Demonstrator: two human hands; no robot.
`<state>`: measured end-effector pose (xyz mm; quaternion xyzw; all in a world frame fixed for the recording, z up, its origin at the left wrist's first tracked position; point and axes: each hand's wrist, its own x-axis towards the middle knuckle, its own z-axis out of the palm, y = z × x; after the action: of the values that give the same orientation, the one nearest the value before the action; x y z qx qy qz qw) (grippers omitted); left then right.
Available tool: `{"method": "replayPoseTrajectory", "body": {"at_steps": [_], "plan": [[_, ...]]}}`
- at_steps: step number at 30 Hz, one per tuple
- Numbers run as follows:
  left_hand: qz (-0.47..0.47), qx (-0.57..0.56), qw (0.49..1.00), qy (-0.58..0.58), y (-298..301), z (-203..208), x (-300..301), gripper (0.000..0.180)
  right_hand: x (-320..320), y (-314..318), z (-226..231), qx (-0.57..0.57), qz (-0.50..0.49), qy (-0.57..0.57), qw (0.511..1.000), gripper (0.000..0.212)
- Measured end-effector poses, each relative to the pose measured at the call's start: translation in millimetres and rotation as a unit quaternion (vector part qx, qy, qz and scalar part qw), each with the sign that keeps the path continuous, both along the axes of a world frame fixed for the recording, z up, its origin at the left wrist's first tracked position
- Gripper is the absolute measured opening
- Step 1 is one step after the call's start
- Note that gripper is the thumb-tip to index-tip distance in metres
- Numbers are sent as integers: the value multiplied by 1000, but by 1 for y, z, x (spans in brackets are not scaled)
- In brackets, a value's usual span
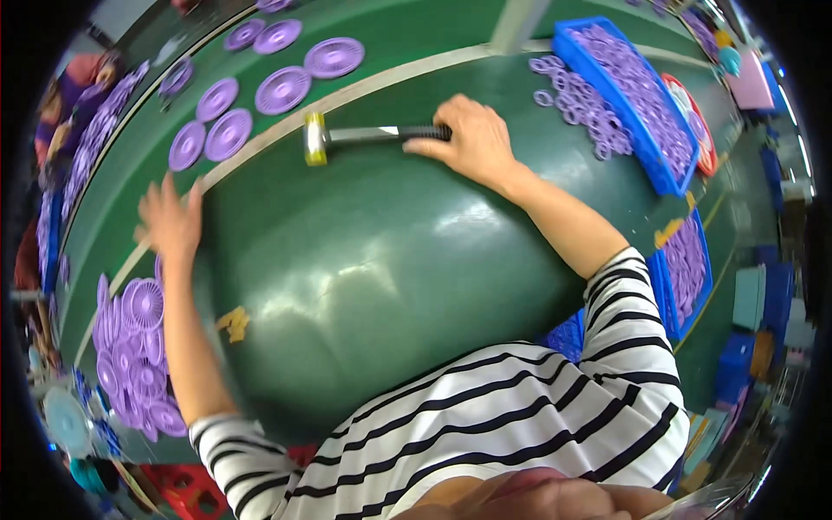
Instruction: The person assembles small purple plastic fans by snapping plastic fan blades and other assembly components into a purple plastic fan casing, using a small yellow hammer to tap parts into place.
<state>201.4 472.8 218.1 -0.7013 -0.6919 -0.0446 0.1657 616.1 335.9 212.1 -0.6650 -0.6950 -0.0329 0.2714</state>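
A mallet with a yellow-faced head [315, 139] lies across the far part of the green table, its black grip toward the right. My right hand [475, 143] is at the end of that grip, thumb on the near side and fingers curled on the far side. To the left, my left hand [170, 224] reaches out with spread fingers, holding nothing and slightly blurred. Beyond it are round purple slotted discs [229, 134] on the green belt. A heap of similar purple discs [130, 355] lies beside my left forearm, which hides part of it.
A blue tray [568, 43] full of small purple rings stands at the far right, with loose rings [582, 108] spilled beside it. Another blue tray [706, 273] sits nearer. A pale rail [407, 65] separates table and belt. Other people work at the far left.
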Motion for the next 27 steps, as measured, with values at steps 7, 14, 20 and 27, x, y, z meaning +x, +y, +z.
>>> {"method": "replayPoseTrajectory", "body": {"at_steps": [7, 14, 20, 27], "plan": [[-84, -48, 994, -57, -113, -21, -76, 60, 84, -67, 5, 151, -171, -67, 971, 29], [-224, -75, 925, -298, -232, 13, 27, 69, 107, -72, 0, 49, -139, -5, 989, 22], [-232, -79, 854, -460, -287, 26, 57, 57, -9, -129, 31, -141, 103, 330, 928, 16], [3, 78, 864, -497, -295, 14, 36, 27, -31, -129, 17, -37, 53, 45, 997, 12]]}}
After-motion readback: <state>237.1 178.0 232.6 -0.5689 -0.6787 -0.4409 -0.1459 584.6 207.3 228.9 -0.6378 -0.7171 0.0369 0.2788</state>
